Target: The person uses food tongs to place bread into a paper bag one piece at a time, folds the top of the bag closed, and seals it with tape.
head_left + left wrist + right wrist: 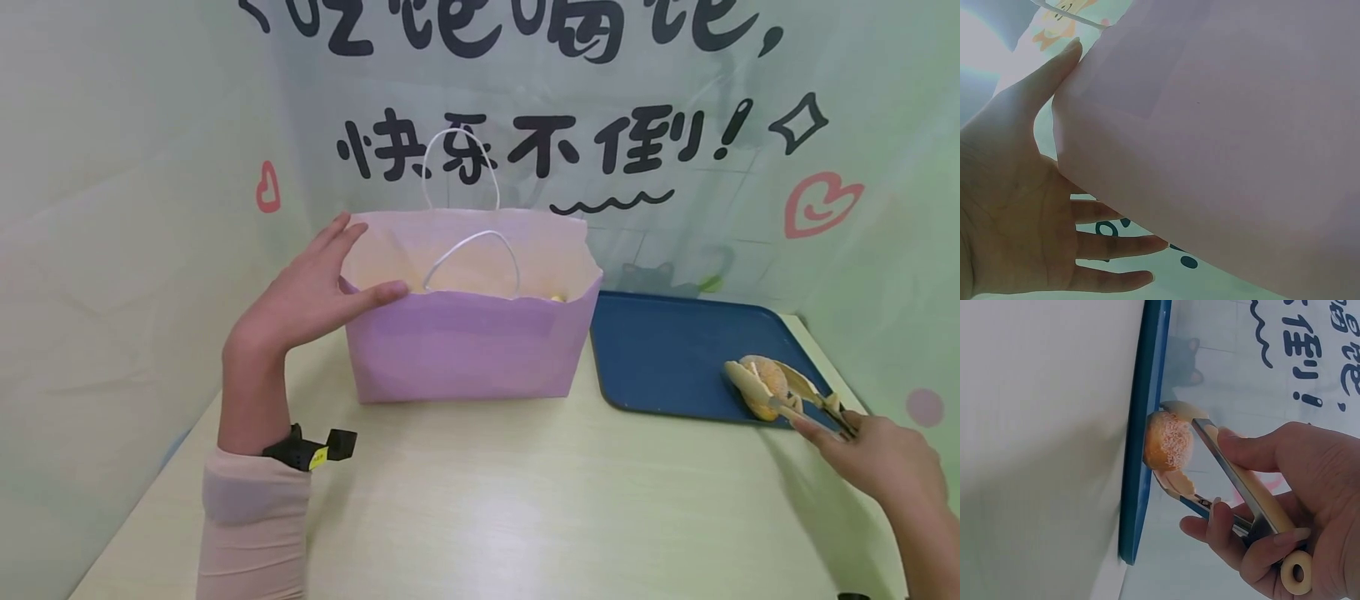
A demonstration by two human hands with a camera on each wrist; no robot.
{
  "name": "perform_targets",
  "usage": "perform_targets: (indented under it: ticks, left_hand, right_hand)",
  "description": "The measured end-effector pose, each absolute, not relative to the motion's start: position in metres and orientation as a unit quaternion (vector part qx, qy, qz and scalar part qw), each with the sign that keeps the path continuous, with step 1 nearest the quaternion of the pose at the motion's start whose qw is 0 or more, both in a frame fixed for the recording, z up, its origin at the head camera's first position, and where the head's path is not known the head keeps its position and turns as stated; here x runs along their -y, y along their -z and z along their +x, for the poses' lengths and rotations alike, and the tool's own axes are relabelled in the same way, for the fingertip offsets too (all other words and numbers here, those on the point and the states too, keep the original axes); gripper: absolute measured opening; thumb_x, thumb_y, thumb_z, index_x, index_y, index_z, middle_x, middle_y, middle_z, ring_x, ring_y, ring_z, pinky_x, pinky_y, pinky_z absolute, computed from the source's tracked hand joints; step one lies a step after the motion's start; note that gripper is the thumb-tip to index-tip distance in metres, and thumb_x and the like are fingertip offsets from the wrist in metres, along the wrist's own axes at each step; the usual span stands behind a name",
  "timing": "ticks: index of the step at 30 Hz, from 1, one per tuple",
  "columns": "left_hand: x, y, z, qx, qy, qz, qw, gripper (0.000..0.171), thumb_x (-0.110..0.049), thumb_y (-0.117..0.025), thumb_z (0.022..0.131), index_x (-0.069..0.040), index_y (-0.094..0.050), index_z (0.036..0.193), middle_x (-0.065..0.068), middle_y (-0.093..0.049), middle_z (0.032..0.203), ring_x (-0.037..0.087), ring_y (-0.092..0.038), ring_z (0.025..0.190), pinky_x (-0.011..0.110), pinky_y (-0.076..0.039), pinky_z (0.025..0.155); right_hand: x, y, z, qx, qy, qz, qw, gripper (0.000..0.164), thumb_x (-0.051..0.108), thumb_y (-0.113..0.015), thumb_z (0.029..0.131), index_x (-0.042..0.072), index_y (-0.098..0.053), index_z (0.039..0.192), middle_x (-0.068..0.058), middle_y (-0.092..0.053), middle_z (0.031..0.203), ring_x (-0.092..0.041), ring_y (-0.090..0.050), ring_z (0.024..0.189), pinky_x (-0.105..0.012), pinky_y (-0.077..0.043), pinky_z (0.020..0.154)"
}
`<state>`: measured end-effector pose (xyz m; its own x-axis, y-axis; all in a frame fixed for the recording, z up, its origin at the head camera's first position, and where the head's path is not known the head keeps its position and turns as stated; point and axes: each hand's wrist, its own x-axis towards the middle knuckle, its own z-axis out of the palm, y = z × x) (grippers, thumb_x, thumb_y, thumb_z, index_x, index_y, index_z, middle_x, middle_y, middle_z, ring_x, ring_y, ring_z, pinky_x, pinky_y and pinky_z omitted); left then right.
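A purple paper bag (465, 350) with white handles stands open on the table. My left hand (311, 287) rests on its left rim, thumb along the front edge and fingers extended at the left side. In the left wrist view those straight fingers (1116, 245) lie beside the bag's wall. At the right, my right hand (888, 458) grips cream-and-metal tongs (1241, 481). The tongs' tips are on either side of a round, crumb-topped bread bun (1169, 442) at the blue tray's near right edge. Only a small yellow bit shows inside the bag.
The blue tray (675, 354) lies right of the bag, close to the back wall. A pale table (510, 500) stretches in front. Printed sheeting (675, 75) hangs behind and at both sides. A black strap (296, 450) with a small block is on my left wrist.
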<state>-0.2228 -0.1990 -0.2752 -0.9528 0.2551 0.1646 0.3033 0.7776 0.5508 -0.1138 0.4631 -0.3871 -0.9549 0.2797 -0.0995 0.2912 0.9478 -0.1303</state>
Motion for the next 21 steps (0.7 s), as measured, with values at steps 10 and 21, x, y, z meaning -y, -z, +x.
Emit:
perform_targets:
  ticks: [10,21]
  left_hand:
    - [0.199,0.275,-0.222,0.943,0.297,-0.146,0.04,0.112,-0.078,-0.064,0.089,-0.019,-0.017,0.172,0.001,0.002,0.178,0.04,-0.022,0.159,0.072,-0.023,0.12]
    - [0.2,0.274,-0.219,0.941,0.303,-0.143,0.04,0.112,-0.079,-0.065,0.089,-0.019,-0.018,0.171,0.001,0.001,0.178,0.038,-0.033,0.155,0.07,-0.025,0.121]
  right_hand:
    - [-0.448,0.366,-0.117,-0.989,0.081,0.123,-0.026,0.1,0.07,-0.051,0.102,-0.016,-0.037,0.152,-0.047,-0.059,0.112,-0.055,-0.06,0.082,-0.051,-0.046,0.059]
    - [-0.403,0.326,-0.118,-0.986,0.097,0.082,-0.108,0.09,0.064,-0.058,0.101,-0.007,-0.044,0.154,-0.009,-0.063,0.072,-0.041,-0.06,0.074,-0.038,-0.037,0.058]
